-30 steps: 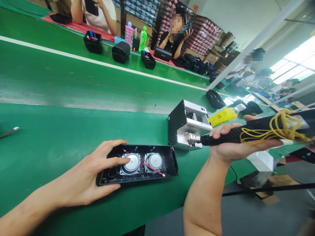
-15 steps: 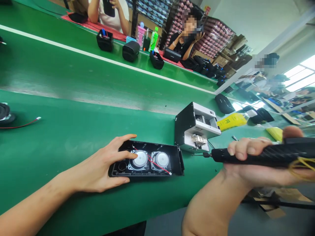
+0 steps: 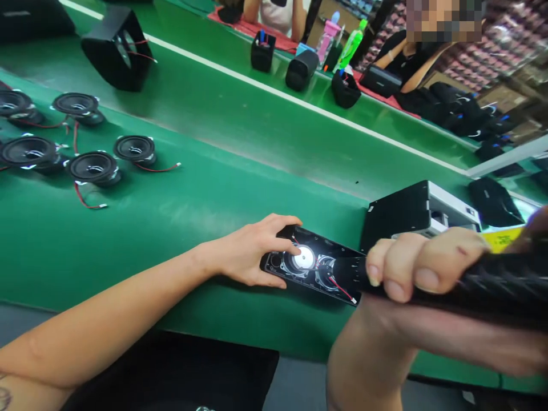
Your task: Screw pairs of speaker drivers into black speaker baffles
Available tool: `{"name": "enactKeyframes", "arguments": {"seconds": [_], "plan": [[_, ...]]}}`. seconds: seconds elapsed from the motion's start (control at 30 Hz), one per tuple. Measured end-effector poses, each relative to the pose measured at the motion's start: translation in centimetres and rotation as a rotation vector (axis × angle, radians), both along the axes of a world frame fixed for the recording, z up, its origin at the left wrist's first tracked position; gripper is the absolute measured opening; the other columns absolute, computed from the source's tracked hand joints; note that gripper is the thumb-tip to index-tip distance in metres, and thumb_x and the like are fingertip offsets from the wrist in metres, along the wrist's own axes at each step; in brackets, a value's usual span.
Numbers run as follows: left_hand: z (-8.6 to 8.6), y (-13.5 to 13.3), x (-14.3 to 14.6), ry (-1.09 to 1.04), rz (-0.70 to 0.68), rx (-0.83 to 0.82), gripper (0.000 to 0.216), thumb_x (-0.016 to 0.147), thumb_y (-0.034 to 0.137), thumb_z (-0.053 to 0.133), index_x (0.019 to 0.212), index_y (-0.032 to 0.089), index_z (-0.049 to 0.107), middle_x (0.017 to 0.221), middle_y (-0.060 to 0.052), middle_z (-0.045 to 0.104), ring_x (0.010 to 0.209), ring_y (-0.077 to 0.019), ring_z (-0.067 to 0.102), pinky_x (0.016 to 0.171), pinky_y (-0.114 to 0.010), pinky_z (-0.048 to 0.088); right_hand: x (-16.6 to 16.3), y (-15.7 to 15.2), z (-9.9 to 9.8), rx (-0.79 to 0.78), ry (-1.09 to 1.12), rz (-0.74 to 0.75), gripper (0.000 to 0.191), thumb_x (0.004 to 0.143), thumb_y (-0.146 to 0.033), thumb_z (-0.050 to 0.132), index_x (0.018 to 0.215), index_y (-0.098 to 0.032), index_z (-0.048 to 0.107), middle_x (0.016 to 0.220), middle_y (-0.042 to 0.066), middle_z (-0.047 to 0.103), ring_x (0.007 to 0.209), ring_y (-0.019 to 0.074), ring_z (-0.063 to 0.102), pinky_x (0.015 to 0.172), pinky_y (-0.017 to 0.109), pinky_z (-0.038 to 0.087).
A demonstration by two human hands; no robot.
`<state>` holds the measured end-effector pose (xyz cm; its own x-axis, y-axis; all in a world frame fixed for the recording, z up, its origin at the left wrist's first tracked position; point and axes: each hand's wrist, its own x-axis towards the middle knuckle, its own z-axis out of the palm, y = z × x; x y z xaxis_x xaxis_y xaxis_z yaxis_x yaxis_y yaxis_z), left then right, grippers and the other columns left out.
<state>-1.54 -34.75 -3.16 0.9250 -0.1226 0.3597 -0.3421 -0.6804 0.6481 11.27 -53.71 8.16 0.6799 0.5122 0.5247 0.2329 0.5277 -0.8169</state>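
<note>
My left hand (image 3: 257, 251) grips the left end of a black speaker housing (image 3: 346, 249) on the green bench, thumb and fingers around its sides and one finger on a speaker driver (image 3: 305, 260). A second speaker driver (image 3: 325, 268) sits to its right, partly covered, with a red wire and white plug lying across it. Close to the camera, my right hand (image 3: 428, 268) is wrapped around a black electric screwdriver (image 3: 496, 285). Its front end overlaps the housing's right part in view, and its bit cannot be made out.
Several loose speakers (image 3: 94, 167) with wires lie on the left of the bench. A screw feeder (image 3: 398, 214) stands behind my right hand. Beyond it is a black case (image 3: 494, 200). Across the bench, two people sit behind housings and bottles (image 3: 351, 44).
My view has swung left, bringing the loose speakers into sight. My right hand and the electric screwdriver have come nearer the camera and now cover part of the housing. The left hand keeps its grip.
</note>
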Motion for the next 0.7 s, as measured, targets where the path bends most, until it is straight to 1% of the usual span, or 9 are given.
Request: {"name": "enactKeyframes", "arguments": {"seconds": [0.1,0.17,0.27,0.3,0.37,0.43,0.57,0.63,0.7], "plan": [[0.1,-0.1,0.1,0.006,0.001,0.0,0.054,0.088,0.045,0.089,0.133,0.021,0.072,0.164,-0.023,0.045,0.148,-0.0418,0.05,0.116,-0.064,0.054,-0.8,1.8,-0.6,0.057,-0.035,0.104,0.039,0.086,-0.047,0.093,0.12,-0.032,0.081,0.064,-0.009,0.062,0.039,0.009,0.05,0.039,0.024,0.049],[0.2,-0.1,0.2,0.012,-0.001,0.0,0.053,0.087,0.044,0.089,0.131,0.02,0.073,0.163,-0.023,0.045,0.146,-0.0412,0.051,0.117,-0.063,0.053,-1.0,2.4,-1.4,0.057,0.033,0.116,0.04,0.088,-0.054,0.09,0.12,-0.032,0.079,0.063,-0.008,0.06,0.039,0.0097,0.05,0.041,0.025,0.049],[0.2,-0.2,0.2,0.017,-0.002,-0.001,0.052,0.087,0.044,0.09,0.13,0.02,0.074,0.163,-0.022,0.046,0.147,-0.0411,0.05,0.118,-0.062,0.052,-1.2,3.0,-2.7,0.097,0.062,0.147,0.05,0.097,-0.071,0.072,0.125,-0.03,0.077,0.063,-0.007,0.059,0.037,0.0105,0.045,0.036,0.025,0.043],[0.2,-0.2,0.1,0.018,-0.002,-0.001,0.051,0.087,0.044,0.09,0.13,0.021,0.074,0.162,-0.022,0.046,0.147,-0.0411,0.05,0.118,-0.062,0.052,-1.2,3.2,-3.1,0.099,0.056,0.154,0.053,0.096,-0.073,0.071,0.125,-0.029,0.076,0.062,-0.007,0.059,0.036,0.0109,0.045,0.035,0.026,0.041],[0.2,-0.2,0.1,0.017,-0.001,-0.002,0.051,0.087,0.044,0.089,0.13,0.022,0.074,0.162,-0.021,0.046,0.147,-0.041,0.05,0.117,-0.063,0.052,-1.2,3.5,-3.5,0.064,0.072,0.138,0.05,0.09,-0.068,0.081,0.12,-0.028,0.076,0.061,-0.007,0.058,0.036,0.0109,0.044,0.037,0.026,0.041],[0.2,-0.2,0.1,0.015,0.0,-0.004,0.051,0.086,0.043,0.09,0.13,0.023,0.074,0.162,-0.021,0.047,0.148,-0.0411,0.049,0.117,-0.063,0.052,-1.3,3.6,-3.7,0.021,0.106,0.142,0.045,0.087,-0.056,0.089,0.12,-0.03,0.076,0.062,-0.007,0.059,0.038,0.0118,0.047,0.041,0.026,0.044],[0.4,-0.3,0.3,0.014,0.001,-0.01,0.051,0.085,0.042,0.091,0.128,0.02,0.075,0.161,-0.023,0.047,0.149,-0.0422,0.048,0.119,-0.063,0.051,-1.1,3.7,-4.0,0.1,0.067,0.218,0.045,0.093,-0.05,0.077,0.131,-0.025,0.076,0.065,-0.005,0.061,0.039,0.0121,0.048,0.038,0.026,0.044],[0.5,-0.3,0.3,0.016,-0.001,-0.01,0.051,0.085,0.042,0.091,0.128,0.019,0.075,0.161,-0.023,0.046,0.149,-0.0429,0.048,0.118,-0.063,0.051,-1.0,3.6,-4.1,0.105,0.056,0.227,0.039,0.096,-0.047,0.074,0.125,-0.023,0.078,0.066,-0.004,0.061,0.041,0.0113,0.049,0.04,0.025,0.045],[0.5,-0.4,0.3,0.016,0.0,-0.009,0.052,0.085,0.043,0.091,0.129,0.021,0.075,0.161,-0.022,0.046,0.149,-0.0432,0.048,0.118,-0.064,0.052,-0.9,3.5,-4.2,0.074,0.058,0.233,0.032,0.099,-0.051,0.07,0.112,-0.022,0.078,0.067,-0.004,0.059,0.044,0.0115,0.052,0.044,0.025,0.048]]}}
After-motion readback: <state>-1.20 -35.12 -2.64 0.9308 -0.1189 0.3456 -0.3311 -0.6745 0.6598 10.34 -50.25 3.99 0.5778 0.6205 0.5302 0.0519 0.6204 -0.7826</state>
